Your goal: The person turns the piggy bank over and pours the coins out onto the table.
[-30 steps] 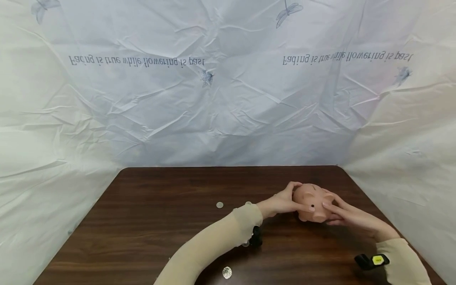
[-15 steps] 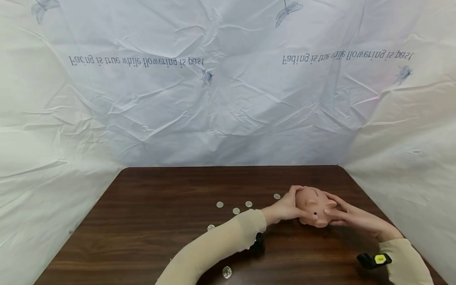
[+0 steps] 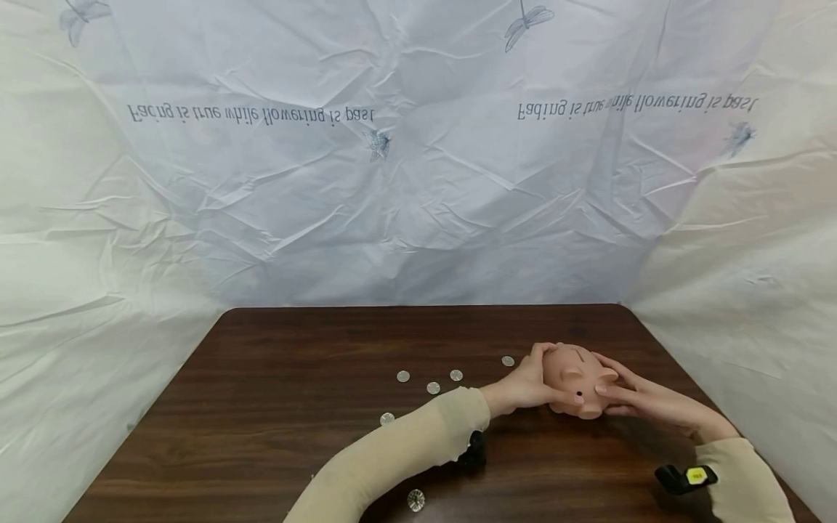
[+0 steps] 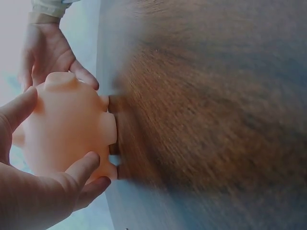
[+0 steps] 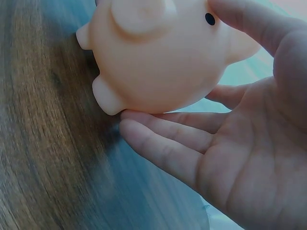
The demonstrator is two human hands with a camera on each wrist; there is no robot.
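A pink piggy bank (image 3: 578, 374) with a coin slot on its back stands at the right of the table, its snout toward me. My left hand (image 3: 528, 381) grips its left side, thumb by the black eye and fingers round the body. On the other side my right hand (image 3: 644, 398) holds it, thumb near the other eye. In the left wrist view the feet of the piggy bank (image 4: 62, 129) appear to meet the tabletop. The right wrist view has the fingers (image 5: 163, 148) of my right hand along its lower side.
Several silvery coins lie on the dark wooden table (image 3: 261, 407): one coin (image 3: 508, 361) beside the left hand, others further left, such as a coin (image 3: 402, 376). A clear faceted piece (image 3: 415, 500) lies near the front. White cloth (image 3: 418, 218) hangs behind and at both sides.
Both hands have brought the piggy bank slightly toward me and to the right, then stayed nearly still. The left arm's shift has uncovered several coins.
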